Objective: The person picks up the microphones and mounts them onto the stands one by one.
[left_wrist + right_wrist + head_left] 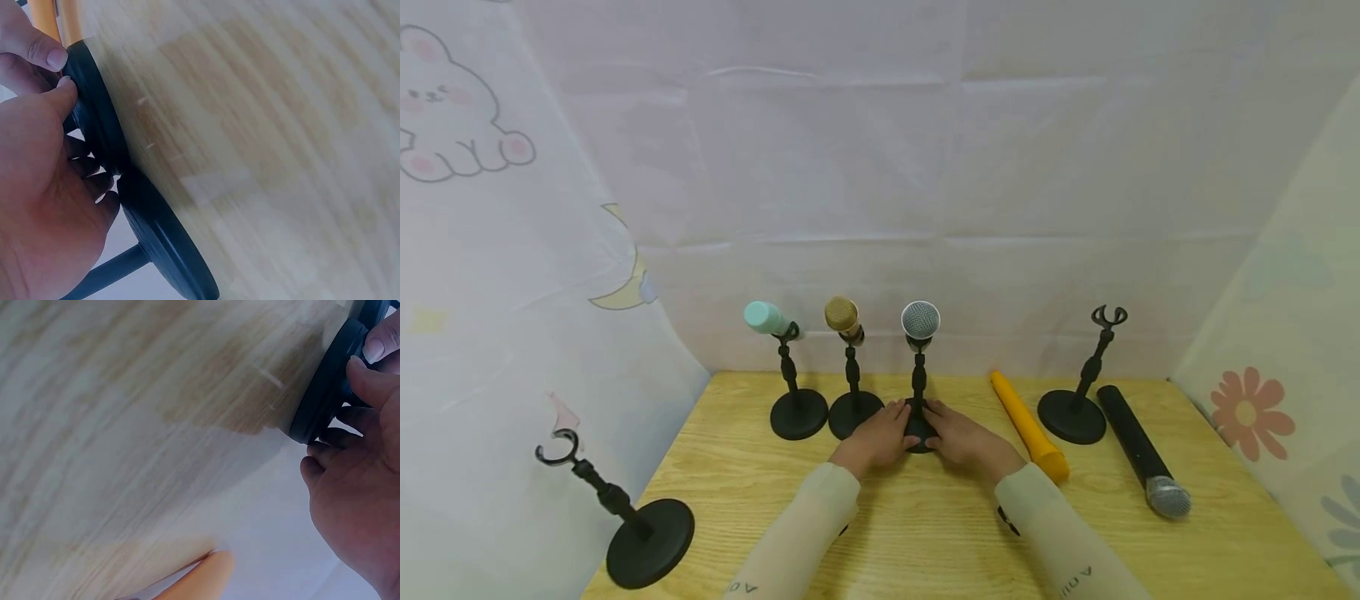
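Observation:
A silver-headed microphone [921, 320] sits upright in a black desktop microphone stand [919, 380]. My left hand [880, 435] grips the left side of its round base, thumb at the near rim. On the right side of that base my right hand [964, 435] holds on too, its thumb close to the left one. In the left wrist view the base [100, 112] touches the neighbouring stand's base [165, 234]. That neighbour carries a gold microphone [842, 315]; further left, another stand holds a mint-green microphone [766, 317].
An orange tapered tube [1028, 425] lies right of my right hand. Beyond it are a stand with a bare clip [1078, 408] and a black microphone lying down [1138, 450]. Another bare-clip stand [651, 542] is at the table's left edge. A fabric backdrop [955, 183] rises behind.

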`<state>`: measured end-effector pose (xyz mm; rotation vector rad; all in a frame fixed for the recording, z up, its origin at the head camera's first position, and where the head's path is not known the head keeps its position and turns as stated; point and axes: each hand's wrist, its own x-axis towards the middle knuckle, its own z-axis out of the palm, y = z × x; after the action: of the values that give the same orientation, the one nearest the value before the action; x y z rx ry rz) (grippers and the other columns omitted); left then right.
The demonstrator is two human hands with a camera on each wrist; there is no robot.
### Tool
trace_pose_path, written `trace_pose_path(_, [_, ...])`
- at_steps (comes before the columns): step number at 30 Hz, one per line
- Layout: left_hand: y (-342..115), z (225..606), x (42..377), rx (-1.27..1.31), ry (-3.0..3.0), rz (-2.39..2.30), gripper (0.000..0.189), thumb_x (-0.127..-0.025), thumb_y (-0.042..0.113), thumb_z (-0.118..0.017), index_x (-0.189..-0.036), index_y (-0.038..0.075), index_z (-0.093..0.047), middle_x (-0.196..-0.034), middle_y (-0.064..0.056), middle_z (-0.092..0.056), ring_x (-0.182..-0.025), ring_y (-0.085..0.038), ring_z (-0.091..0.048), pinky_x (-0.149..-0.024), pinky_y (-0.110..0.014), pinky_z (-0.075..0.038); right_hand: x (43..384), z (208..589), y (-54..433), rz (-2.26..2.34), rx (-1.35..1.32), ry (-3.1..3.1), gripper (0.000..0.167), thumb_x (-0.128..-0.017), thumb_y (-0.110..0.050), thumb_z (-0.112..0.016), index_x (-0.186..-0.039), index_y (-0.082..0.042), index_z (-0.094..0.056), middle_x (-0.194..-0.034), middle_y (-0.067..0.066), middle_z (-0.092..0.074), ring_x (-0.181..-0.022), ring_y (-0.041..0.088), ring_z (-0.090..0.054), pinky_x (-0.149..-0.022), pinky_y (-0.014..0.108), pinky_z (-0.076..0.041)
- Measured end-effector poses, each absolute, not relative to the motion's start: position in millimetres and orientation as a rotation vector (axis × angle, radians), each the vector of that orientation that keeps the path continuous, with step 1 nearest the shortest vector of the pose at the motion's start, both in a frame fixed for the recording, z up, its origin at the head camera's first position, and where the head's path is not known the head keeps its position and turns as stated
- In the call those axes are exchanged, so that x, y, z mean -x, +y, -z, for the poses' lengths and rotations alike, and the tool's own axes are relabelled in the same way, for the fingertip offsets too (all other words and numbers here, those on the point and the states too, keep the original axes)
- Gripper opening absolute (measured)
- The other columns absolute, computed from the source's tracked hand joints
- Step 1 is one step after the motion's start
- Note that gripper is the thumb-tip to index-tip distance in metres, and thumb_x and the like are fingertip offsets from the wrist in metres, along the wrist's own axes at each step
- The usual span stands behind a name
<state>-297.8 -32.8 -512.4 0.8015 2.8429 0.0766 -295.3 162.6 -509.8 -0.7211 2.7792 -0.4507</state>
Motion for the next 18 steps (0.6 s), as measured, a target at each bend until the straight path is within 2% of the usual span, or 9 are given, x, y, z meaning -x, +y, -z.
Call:
trace_pose_path(10, [-46,509,282,-0.826,2.855,-0.059,0.072,-0.105,0.054,-0.041,-0.161,0.01,-0.027,-0.168,-0.009,-0.02,-0.155,-0.029,-0.02,-0.124,-0.044,-0.023,288,505,164,0.477,0.697,2.839,0.054,-0.105,-0.023,-0.057,-0.15,0.003,-0.045,-0.161,0.021,-0.032,-0.146,0.039,-0.037,-0.117,0.054,-0.034])
trace_pose_path(15, [-64,507,271,-0.848,2.877,-0.055,0.068,-0.105,0.053,-0.044,-0.159,0.012,-0.035,-0.167,-0.009,-0.026,-0.153,-0.03,-0.025,-0.123,-0.045,-0.025,285,504,176,0.43,0.777,2.921,0.046,-0.104,-0.021,-0.058,-0.145,-0.001,-0.054,-0.154,0.02,-0.044,-0.14,0.039,-0.044,-0.112,0.054,-0.04])
trace_pose_path(18, [-79,505,259,-0.862,2.895,-0.073,0.066,-0.106,0.052,-0.045,-0.157,0.01,-0.038,-0.165,-0.011,-0.03,-0.151,-0.031,-0.03,-0.123,-0.045,-0.027,284,500,192,0.38,0.875,2.974,0.041,-0.102,-0.014,-0.061,-0.139,0.001,-0.057,-0.147,0.024,-0.049,-0.134,0.042,-0.048,-0.108,0.056,-0.043])
